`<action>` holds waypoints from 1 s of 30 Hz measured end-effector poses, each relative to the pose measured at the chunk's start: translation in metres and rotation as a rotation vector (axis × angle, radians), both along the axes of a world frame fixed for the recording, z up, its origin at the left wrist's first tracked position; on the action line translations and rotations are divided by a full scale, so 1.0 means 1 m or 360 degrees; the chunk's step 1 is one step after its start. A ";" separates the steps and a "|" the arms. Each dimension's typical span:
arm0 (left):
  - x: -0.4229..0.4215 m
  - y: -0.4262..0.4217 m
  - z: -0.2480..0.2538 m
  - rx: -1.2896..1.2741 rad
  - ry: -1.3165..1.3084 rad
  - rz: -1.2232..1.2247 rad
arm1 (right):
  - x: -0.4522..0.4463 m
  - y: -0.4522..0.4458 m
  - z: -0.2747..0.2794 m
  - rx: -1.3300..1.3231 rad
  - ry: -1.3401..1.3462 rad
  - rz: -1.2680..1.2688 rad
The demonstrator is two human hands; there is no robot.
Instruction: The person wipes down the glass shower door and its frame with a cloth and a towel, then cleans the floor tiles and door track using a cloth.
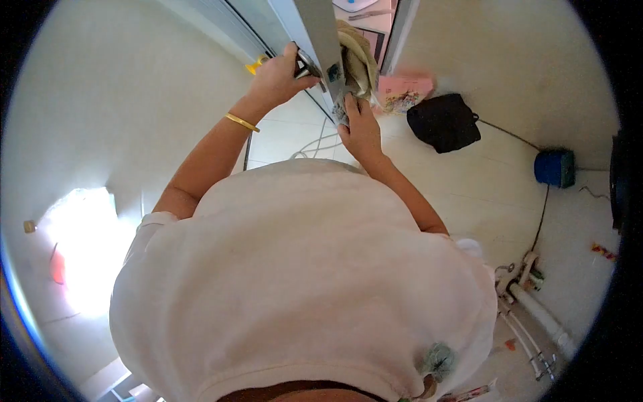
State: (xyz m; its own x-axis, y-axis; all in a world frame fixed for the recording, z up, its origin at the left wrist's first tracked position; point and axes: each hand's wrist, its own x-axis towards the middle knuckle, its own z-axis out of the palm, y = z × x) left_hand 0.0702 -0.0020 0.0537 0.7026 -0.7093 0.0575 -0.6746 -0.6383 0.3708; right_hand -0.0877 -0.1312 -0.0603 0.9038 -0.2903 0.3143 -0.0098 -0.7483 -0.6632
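A white-framed door (315, 33) stands edge-on before me at the top of the view. My left hand (278, 77), with a gold bracelet (242, 122) on its wrist, is wrapped round the metal door handle (308, 65). Lower down, my right hand (362, 127) presses a crumpled greyish piece, perhaps a cloth (339, 109), against the door's edge; its fingers are bent round it. Just beyond that hand is a bunched olive-beige fabric item (358, 59) beside the door. What lies under my right fingertips is partly hidden.
On the floor to the right are a pink printed bag or box (404, 92), a black bag (445, 122) and a blue bin (554, 167). White cables (318, 144) lie below the door. Pipes (539, 318) run at the lower right. Bright light comes in at the left.
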 end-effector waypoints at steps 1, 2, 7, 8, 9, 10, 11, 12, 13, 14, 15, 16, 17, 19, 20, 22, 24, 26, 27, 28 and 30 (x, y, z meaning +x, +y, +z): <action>0.001 0.000 0.003 0.0014 -0.0023 -0.0002 | 0.002 0.002 0.011 -0.0014 -0.0095 -0.0003; -0.001 0.000 0.004 0.0036 -0.0031 0.0002 | 0.001 0.008 0.017 -0.0018 -0.0174 0.0002; -0.007 0.008 0.012 -0.0201 0.0106 -0.0041 | 0.033 0.019 -0.078 -0.0036 0.0224 -0.0256; -0.005 0.015 0.005 -0.0482 -0.0046 -0.0027 | 0.032 0.012 -0.101 0.0019 0.0467 -0.0209; -0.001 0.025 -0.007 -0.0758 -0.0202 -0.0009 | 0.024 0.006 -0.112 0.0052 0.0579 -0.0016; 0.003 0.038 -0.017 -0.1029 -0.0366 0.0013 | 0.013 0.009 -0.098 0.0084 0.0694 0.0175; 0.007 0.053 -0.023 -0.1087 -0.0376 0.0086 | 0.005 0.014 -0.085 0.0119 0.0660 0.0233; 0.008 0.070 -0.033 -0.1051 -0.0069 0.0276 | 0.000 0.021 -0.076 0.0131 0.0447 0.0313; 0.005 0.085 -0.045 -0.1011 0.0251 0.0459 | 0.001 0.031 -0.046 0.0264 0.0294 0.0368; -0.003 0.094 -0.056 -0.0962 0.0576 0.0631 | 0.005 0.043 -0.012 0.0402 0.0141 0.0418; -0.014 0.098 -0.065 -0.1008 0.1069 0.0794 | 0.012 0.052 0.005 0.0357 -0.0008 0.0426; -0.027 0.096 -0.071 -0.1044 0.1559 0.0941 | 0.022 0.058 0.019 0.0313 -0.0166 0.0439; -0.039 0.096 -0.074 -0.1064 0.2057 0.1070 | 0.031 0.063 0.032 0.0274 -0.0323 0.0455; -0.058 0.094 -0.068 -0.1611 0.2938 0.0564 | 0.043 0.072 0.064 -0.0410 -0.0222 0.0576; -0.061 0.093 -0.063 -0.1883 0.3255 0.0183 | 0.049 0.075 0.075 -0.0758 -0.0176 0.0634; -0.056 0.089 -0.072 -0.1966 0.3160 0.0169 | 0.041 0.071 0.095 -0.0468 -0.0281 0.0736; -0.053 0.085 -0.075 -0.2014 0.2595 0.0106 | 0.029 0.056 0.139 -0.0500 -0.0583 0.0556; -0.058 0.082 -0.064 -0.1929 0.1598 0.0047 | 0.038 0.030 0.161 -0.0710 -0.1069 0.0074; -0.058 0.079 -0.055 -0.1558 0.0379 0.0044 | 0.041 0.021 0.170 -0.0394 -0.0924 -0.0209; -0.061 0.071 -0.047 -0.1420 0.0138 0.0073 | 0.051 0.021 0.180 -0.0135 -0.0921 -0.0226; -0.062 0.052 -0.034 -0.1129 -0.0346 0.0131 | 0.077 0.025 0.199 0.0376 -0.0911 -0.0260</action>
State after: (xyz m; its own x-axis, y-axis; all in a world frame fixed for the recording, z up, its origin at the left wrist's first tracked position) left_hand 0.0083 0.0495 0.0200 0.6724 -0.3958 0.6255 -0.7401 -0.3468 0.5761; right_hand -0.0112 -0.1064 0.1383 0.5503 -0.5306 0.6447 0.2934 -0.6000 -0.7443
